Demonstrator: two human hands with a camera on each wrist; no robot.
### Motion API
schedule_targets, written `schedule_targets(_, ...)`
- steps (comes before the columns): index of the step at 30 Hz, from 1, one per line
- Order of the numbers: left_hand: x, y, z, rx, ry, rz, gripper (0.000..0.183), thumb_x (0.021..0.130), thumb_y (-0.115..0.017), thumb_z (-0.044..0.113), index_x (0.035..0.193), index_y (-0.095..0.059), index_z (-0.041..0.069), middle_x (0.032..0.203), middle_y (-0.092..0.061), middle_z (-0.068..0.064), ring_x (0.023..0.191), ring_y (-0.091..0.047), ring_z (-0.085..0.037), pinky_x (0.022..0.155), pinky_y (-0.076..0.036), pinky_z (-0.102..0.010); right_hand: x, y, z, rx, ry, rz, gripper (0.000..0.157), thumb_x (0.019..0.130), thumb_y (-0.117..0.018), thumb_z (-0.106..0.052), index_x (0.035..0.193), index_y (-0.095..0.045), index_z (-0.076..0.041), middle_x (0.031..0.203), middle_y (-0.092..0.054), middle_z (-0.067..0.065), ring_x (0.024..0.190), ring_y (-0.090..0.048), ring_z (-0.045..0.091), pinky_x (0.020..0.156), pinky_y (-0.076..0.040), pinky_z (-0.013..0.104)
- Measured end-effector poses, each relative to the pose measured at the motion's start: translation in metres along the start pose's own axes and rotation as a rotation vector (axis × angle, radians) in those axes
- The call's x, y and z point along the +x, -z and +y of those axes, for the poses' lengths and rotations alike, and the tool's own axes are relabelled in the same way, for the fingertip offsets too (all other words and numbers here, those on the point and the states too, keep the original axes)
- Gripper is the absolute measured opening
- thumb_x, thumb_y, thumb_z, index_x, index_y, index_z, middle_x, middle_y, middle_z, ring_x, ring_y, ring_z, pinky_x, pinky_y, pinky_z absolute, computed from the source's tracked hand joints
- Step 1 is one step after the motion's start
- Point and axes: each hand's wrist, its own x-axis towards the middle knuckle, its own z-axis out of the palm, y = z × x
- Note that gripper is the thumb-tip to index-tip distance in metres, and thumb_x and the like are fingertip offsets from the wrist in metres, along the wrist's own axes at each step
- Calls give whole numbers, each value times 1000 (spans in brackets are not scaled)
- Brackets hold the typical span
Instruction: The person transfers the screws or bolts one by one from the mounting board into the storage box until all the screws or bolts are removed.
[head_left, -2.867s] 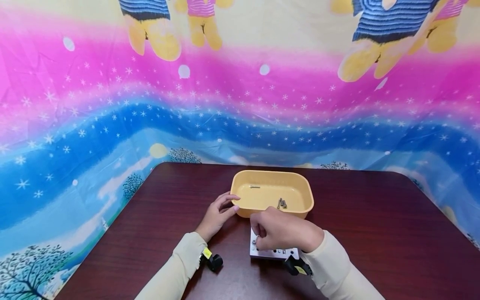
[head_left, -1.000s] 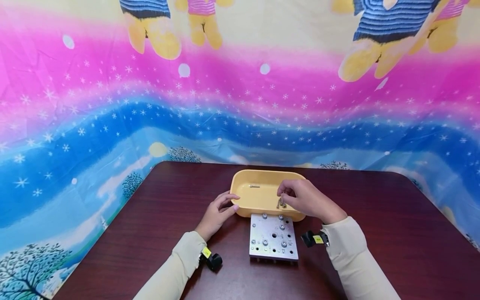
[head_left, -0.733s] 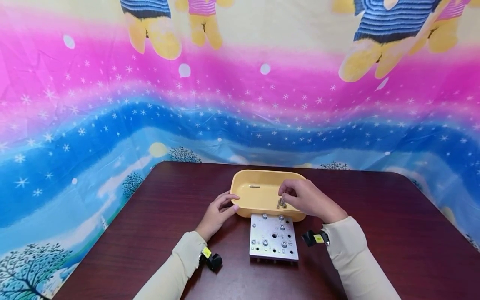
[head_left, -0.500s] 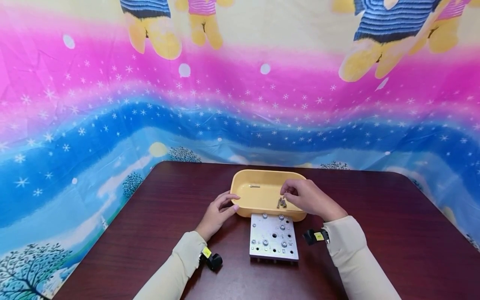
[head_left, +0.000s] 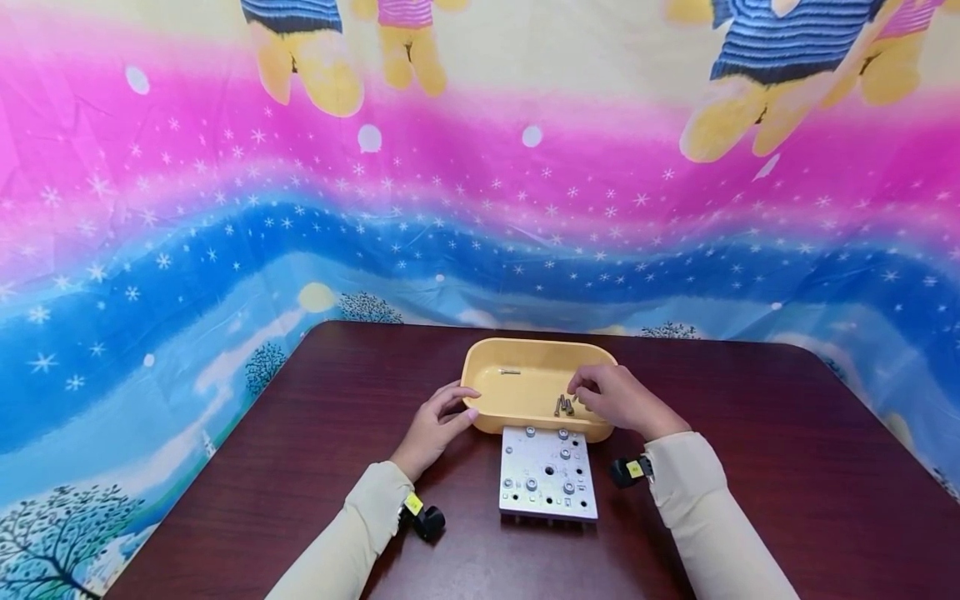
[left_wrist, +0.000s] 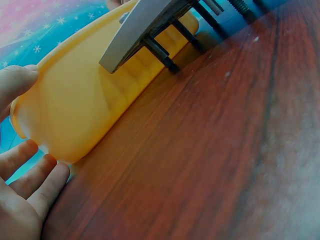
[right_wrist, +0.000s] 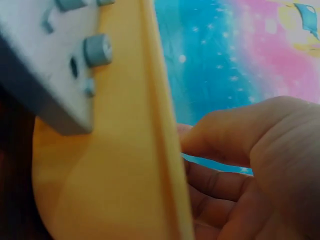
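My left hand (head_left: 430,431) holds the left end of the yellow plastic tray (head_left: 491,424), a finger over the rim and the thumb outside. My right hand (head_left: 615,398) reaches over the tray's right side, thumb and index finger brought close together. Whether a screw sits between those fingertips is too small to tell; the tray wall hides them in the right wrist view. Just below them, several small screws (head_left: 563,407) lie in a cluster, and one more screw (head_left: 510,372) lies near the far wall. Against the tray's front stands a silver metal plate (head_left: 536,460) bearing several socket-head bolts (head_left: 568,487).
Several threaded shanks (left_wrist: 162,54) stick out beneath the plate, which is raised off the dark wooden table (head_left: 300,467). Open holes (head_left: 549,471) show in the plate's top. A printed cloth (head_left: 480,208) hangs behind the table. Each wrist carries a small black camera (head_left: 429,523).
My right hand has gone from above the metal plate to over the tray, then drifted slightly right and up from the screws. My left hand and the tray stay put.
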Motion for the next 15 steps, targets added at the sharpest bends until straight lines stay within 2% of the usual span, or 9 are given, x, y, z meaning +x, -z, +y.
schedule_targets(9,0,0,-1,6,6,5,34,93,-65,18,123,-61,3,148,-38,-20,134,-42,-29,104,-40,-50,5,-10,7,-86,30,31,16,87,-55,1,91,-70,-3,77,-62,2,63,-51,13,59,-46,29)
schedule_targets(15,1,-1,-2,-1,11,10,32,93,-65,17,122,-62,4,148,-38,-19,133,-42,-30,104,-41,-49,7,-13,6,-105,24,18,14,83,-59,3,85,-70,-6,74,-60,1,60,-48,14,56,-43,29)
